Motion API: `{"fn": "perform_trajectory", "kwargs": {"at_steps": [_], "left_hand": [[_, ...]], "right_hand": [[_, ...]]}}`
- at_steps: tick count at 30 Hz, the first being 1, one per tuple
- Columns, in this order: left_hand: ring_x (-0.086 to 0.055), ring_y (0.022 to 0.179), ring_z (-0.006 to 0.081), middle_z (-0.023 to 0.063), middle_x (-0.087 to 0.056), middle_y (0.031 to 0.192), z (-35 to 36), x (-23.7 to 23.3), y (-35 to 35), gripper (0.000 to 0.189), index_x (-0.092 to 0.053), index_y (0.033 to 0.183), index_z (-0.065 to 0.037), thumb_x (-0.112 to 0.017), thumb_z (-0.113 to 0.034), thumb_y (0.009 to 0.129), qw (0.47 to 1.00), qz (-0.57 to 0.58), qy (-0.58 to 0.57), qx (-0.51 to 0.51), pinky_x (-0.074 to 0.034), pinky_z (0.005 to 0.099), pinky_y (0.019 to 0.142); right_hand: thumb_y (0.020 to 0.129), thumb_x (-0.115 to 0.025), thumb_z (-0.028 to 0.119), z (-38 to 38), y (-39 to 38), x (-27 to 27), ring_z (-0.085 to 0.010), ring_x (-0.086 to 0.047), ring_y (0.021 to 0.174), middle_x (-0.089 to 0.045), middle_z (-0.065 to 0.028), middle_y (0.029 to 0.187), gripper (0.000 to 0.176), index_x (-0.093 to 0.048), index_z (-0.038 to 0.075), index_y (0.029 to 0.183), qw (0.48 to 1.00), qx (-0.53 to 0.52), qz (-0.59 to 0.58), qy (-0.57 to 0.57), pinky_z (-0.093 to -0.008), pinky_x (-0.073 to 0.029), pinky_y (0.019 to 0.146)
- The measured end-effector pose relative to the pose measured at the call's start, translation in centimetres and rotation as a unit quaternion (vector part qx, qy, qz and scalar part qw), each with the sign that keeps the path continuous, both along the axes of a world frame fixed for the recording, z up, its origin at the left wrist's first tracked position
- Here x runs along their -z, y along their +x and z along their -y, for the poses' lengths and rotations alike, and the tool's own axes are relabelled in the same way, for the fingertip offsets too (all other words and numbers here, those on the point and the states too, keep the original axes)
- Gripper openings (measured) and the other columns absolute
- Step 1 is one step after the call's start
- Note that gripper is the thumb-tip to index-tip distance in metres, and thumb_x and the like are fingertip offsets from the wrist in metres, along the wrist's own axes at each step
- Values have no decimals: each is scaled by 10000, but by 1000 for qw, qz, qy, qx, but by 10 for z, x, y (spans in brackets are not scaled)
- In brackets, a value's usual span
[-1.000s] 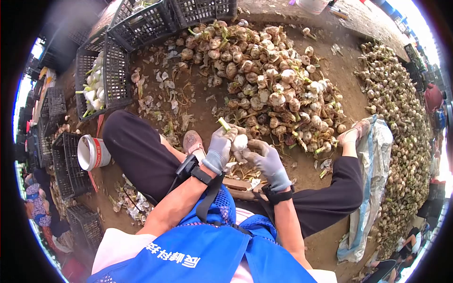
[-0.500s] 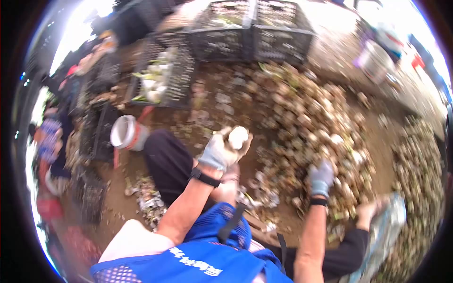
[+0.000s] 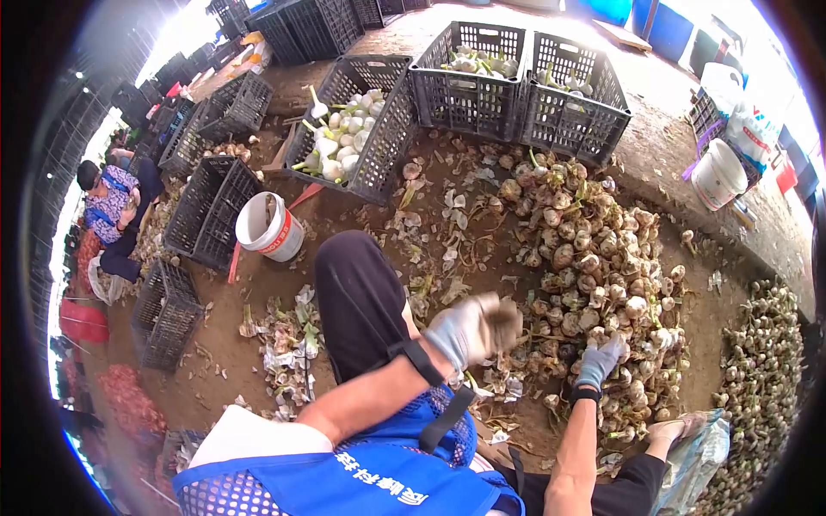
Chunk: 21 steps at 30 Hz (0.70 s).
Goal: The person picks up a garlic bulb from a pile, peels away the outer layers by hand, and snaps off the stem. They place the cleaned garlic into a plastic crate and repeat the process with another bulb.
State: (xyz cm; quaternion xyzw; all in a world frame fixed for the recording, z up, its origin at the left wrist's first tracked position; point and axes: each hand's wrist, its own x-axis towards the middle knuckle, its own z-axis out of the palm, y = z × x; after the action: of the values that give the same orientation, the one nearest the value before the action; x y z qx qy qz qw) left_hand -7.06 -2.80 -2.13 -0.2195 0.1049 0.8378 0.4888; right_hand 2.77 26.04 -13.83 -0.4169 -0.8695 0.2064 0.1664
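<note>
My left hand (image 3: 478, 330), in a grey glove soiled brown at the fingers, hovers over the ground just left of the heap of garlic (image 3: 594, 258). Its fingers look bent but are smeared by motion, and no bulb shows in them. My right hand (image 3: 601, 359), gloved too, is down at the near part of the heap, its fingers curled around a garlic bulb (image 3: 621, 342) that they partly cover. Brownish, unpeeled bulbs with dry roots and stems lie all around it.
A black crate (image 3: 379, 163) of white cleaned garlic stands ahead, beside two more crates (image 3: 469, 99) holding garlic. A white bucket (image 3: 274, 230) stands left of my knee; another bucket (image 3: 719, 176) is far right. Peelings (image 3: 288, 353) litter the ground. Another person (image 3: 116, 202) sits far left.
My left hand has moved right and nearer to me; the white garlic bulb it held no longer shows in it. My right hand stays at the heap. The view has shifted.
</note>
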Motion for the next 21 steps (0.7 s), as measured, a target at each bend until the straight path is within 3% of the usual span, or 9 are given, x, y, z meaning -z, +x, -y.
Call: {"fn": "perform_trajectory", "kwargs": {"at_steps": [2,5,7,10,13,14,16,18,21], "left_hand": [[-637,783,301,147,-643,851,-12,49,48,292,-601,879,18,-501,-256,875,991,35,-104,76,-533,392,634],[-601,619,280,113,-607,716,-26,34,68,290,-578,823,-22,-503,-300,859,972,46,-192,126,-511,433,560],[-570,587,263,94,-572,707,-33,34,60,273,-564,822,-48,-525,-317,845,974,19,-206,94,-489,431,523],[-567,722,236,63,-555,817,-45,25,58,327,-540,982,-97,-535,-400,861,965,-74,-244,68,-493,445,587],[-561,922,245,97,-548,983,-60,35,67,298,-508,1089,-35,-478,-271,911,995,-73,-23,69,-485,407,800],[-563,919,228,93,-553,994,-67,53,70,271,-502,1107,-26,-463,-219,921,996,-75,10,40,-474,374,843],[-573,886,191,86,-576,1022,-59,16,74,257,-487,1148,-15,-450,-120,917,989,-131,20,59,-477,319,839],[-590,827,178,81,-587,999,-60,8,80,266,-488,1151,-13,-473,-130,912,959,-256,-81,90,-509,305,748],[-501,682,45,-1,-564,843,-60,-8,85,327,-497,1136,-13,-525,-240,903,843,-488,-198,109,-464,198,651]], "right_hand": [[679,-673,149,3,-4,9,-383,-487,1035,-462,-231,1159,550,-448,63,1174,999,-17,8,-38,-422,-406,876],[614,-646,191,-1,-13,34,-391,-568,816,-598,-204,867,459,-551,61,1043,999,27,-1,-35,-436,-457,741],[622,-668,201,1,-11,15,-316,-616,780,-636,-177,881,448,-561,74,1038,994,42,-3,-100,-372,-475,724],[678,-661,-75,66,9,-71,-132,-587,750,-628,-61,887,391,-555,12,1044,852,-43,-294,-431,-230,-483,680],[703,-646,-19,132,50,-118,-172,-552,937,-575,-79,1037,433,-540,15,1121,950,-121,-188,-219,-293,-442,830],[716,-600,-42,136,60,-112,-187,-560,943,-579,-91,1029,407,-534,-13,1116,933,-178,-240,-201,-299,-455,831],[736,-576,-43,141,72,-149,-188,-573,920,-586,-107,1019,368,-531,-43,1101,794,-16,-330,-510,-295,-470,819],[791,-580,15,127,80,-156,-127,-582,817,-607,-103,959,288,-542,-64,1065,721,32,-378,-580,-241,-484,736],[799,-629,93,126,75,-163,-80,-566,752,-618,-45,844,232,-589,-33,990,806,-26,-295,-513,-205,-464,673]]}}
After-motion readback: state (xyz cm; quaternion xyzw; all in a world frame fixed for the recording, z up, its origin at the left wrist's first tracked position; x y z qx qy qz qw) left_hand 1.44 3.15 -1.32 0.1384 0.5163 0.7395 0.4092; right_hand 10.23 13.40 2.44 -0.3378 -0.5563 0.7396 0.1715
